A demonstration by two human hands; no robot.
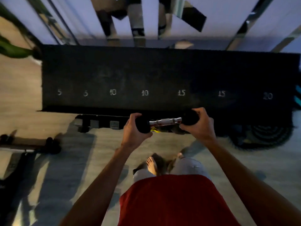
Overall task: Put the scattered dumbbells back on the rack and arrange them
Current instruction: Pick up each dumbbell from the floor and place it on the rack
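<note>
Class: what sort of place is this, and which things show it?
Probably a gym or home workout room: a dumbbell held at its ends, a black rack marked 5 to 20, and a second dumbbell on the floor.

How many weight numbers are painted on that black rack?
7, in one row along the rack, left to right: 5, 5, 10, 10, 15, 15, and 20 near the right edge. More could be hidden beyond the frame there.
</note>
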